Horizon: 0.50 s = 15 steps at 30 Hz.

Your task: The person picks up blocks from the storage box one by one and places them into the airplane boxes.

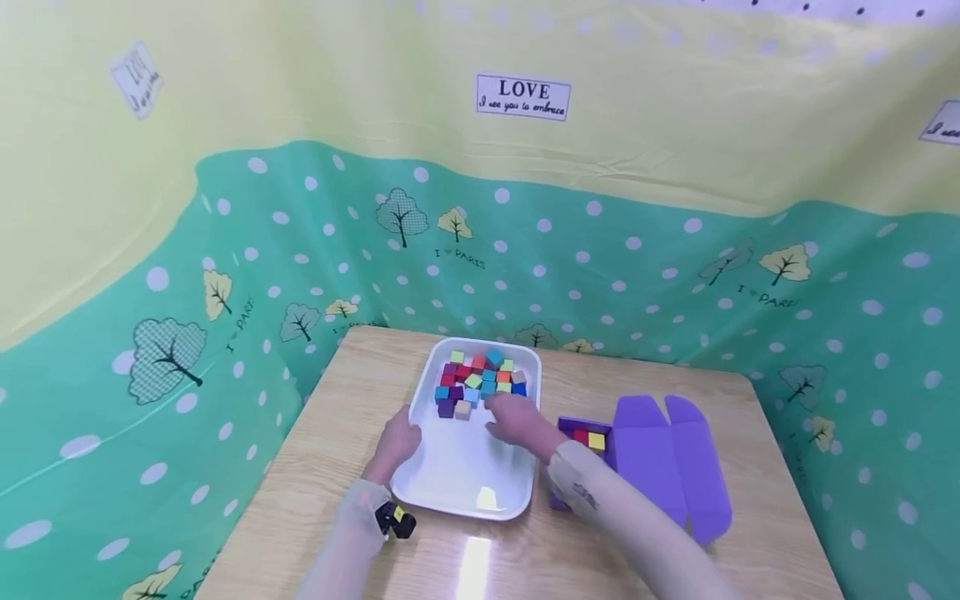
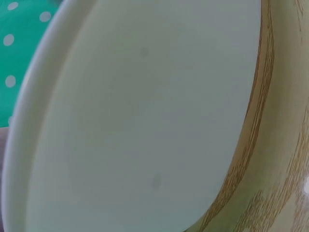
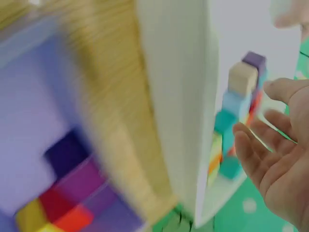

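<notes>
My left hand (image 1: 397,439) holds the left rim of a white tray (image 1: 465,462), with part of the hand over the edge. The tray's outer wall (image 2: 145,121) fills most of the left wrist view, and no fingers show clearly there. Over the inside of the tray, my right hand (image 1: 517,419) reaches in beside a group of small coloured cubes (image 1: 472,381). In the right wrist view its fingers (image 3: 251,150) are loosely bent, with no cube between them. A beige cube (image 3: 243,77) and a light blue cube (image 3: 235,102) lie close to those fingertips.
Right of the tray stands an open purple box (image 1: 561,500), its lid (image 1: 652,458) folded out to the right. Several cubes, among them a yellow cube (image 1: 596,442), lie inside it. My right forearm crosses over the box. A patterned curtain (image 1: 525,275) surrounds the wooden table (image 1: 360,375).
</notes>
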Motion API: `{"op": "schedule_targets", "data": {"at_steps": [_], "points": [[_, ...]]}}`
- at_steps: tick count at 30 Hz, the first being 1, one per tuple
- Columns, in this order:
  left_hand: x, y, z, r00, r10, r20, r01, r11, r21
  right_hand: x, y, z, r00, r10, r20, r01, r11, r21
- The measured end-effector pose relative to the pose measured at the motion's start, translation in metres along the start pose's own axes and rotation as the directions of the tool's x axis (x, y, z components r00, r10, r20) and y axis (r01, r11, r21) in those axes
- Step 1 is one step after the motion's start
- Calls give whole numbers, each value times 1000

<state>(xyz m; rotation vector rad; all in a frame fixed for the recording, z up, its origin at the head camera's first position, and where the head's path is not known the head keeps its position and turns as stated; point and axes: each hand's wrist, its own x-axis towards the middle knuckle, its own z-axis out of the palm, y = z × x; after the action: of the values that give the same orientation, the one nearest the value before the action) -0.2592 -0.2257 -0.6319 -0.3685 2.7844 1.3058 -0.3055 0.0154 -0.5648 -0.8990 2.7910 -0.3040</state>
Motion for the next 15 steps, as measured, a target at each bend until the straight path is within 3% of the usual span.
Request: {"op": "schedule_targets", "data": {"at_steps": [4,8,12,15], "points": [[-1,1,5,1000,8,-3,-8,1000,7,25,-23,17,1000,17,-7,-18,1000,-10],[-4,0,6,1000,20,12,-20,1000,6,40,-38,31,997,69,45,-67,997,-44],[-4,-1,4,1000,17,8,-17,1000,-6,50,-47,41,989,117,87,-110,991,-78],[-1,-1,1,1000,16,4,-16,1000,-12,55,-48,45,989,136,65,-132,989,-65]]}}
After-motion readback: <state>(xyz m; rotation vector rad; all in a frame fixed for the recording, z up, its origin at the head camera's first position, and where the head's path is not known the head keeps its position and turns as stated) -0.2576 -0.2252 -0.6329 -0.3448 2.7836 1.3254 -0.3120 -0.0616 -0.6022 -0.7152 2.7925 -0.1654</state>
